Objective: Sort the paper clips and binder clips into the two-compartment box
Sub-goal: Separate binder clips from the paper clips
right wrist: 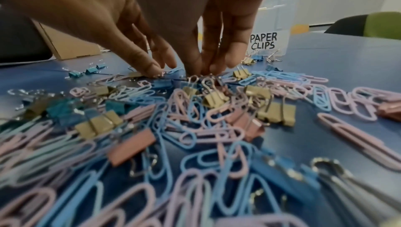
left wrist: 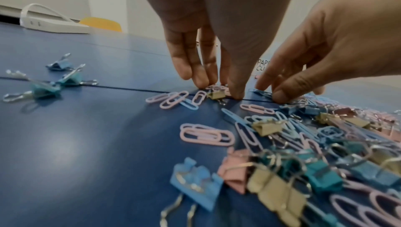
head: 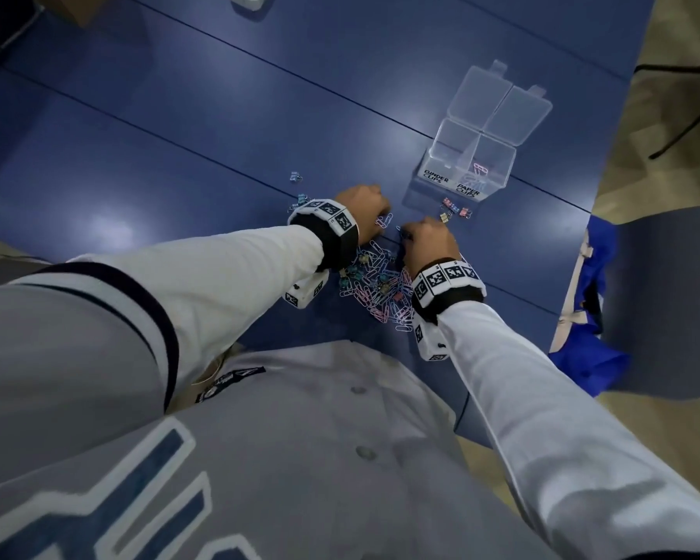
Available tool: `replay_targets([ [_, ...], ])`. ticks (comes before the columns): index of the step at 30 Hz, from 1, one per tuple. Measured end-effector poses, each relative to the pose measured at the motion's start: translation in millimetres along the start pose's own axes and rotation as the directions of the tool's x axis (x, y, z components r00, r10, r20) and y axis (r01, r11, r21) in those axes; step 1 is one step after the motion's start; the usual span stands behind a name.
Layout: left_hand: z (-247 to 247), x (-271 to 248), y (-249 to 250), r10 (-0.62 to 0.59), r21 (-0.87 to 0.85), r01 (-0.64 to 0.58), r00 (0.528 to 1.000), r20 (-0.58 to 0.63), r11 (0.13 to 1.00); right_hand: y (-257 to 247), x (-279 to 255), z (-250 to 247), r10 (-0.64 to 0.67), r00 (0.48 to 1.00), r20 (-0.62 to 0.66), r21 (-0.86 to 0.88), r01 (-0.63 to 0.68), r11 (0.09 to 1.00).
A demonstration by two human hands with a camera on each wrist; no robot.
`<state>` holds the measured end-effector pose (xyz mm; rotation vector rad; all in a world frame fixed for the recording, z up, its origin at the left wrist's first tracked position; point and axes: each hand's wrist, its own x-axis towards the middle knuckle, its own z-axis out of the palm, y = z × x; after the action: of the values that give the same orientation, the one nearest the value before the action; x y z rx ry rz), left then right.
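While your left hand (head: 363, 208) and right hand (head: 428, 244) are reaching down side by side at the far edge of the mixed pile (head: 374, 289), their fingers (left wrist: 196, 74) are pointing down, tips touching the blue surface (head: 219, 127); whether any tip is pinching a clip cannot be told. Pink and blue paper clips (right wrist: 206, 145) are lying tangled with binder clips (right wrist: 275, 112) in that pile. Just beyond it, the clear two-compartment box (head: 467, 163) is standing open, a few paper clips showing in the side labelled PAPER CLIPS. Several binder clips are lying loose near its front. A white device (left wrist: 54, 23) is resting at the surface's far end; a cardboard box (right wrist: 69, 45) is sitting further back.
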<state>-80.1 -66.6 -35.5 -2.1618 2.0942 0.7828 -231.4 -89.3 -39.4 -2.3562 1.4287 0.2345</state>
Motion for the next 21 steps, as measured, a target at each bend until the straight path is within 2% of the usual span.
replay_targets([
  [6,-6.4,5.3,13.6,0.042,0.126,-0.054,0.994,0.097,0.991,0.0,-1.9,0.0,0.005,1.0,-0.002,0.026,-0.005,1.0],
  [9,-6.0,4.7,16.9,0.038,0.131,-0.054,0.992,0.121,0.99,5.3,-6.9,0.7,0.02,0.998,-0.065,0.076,-0.015,0.997],
  [12,-3.9,4.4,17.1,0.009,0.086,-0.02,0.992,0.125,0.996,16.2,-14.4,1.1,0.137,0.98,-0.144,0.163,-0.113,0.98],
  [14,-4.6,3.9,17.8,-0.028,0.024,0.026,0.992,0.119,0.999,23.1,-18.3,1.7,0.2,0.974,-0.111,0.156,-0.182,0.971],
  [17,-6.3,3.7,16.8,-0.084,-0.101,0.094,0.992,0.092,0.991,27.0,-22.4,3.8,0.196,0.979,-0.056,0.102,-0.189,0.977],
  [21,-6.8,2.1,13.7,-0.115,-0.194,0.128,0.99,0.077,0.973,22.2,-20.4,5.1,0.172,0.983,-0.067,0.103,-0.164,0.981],
])
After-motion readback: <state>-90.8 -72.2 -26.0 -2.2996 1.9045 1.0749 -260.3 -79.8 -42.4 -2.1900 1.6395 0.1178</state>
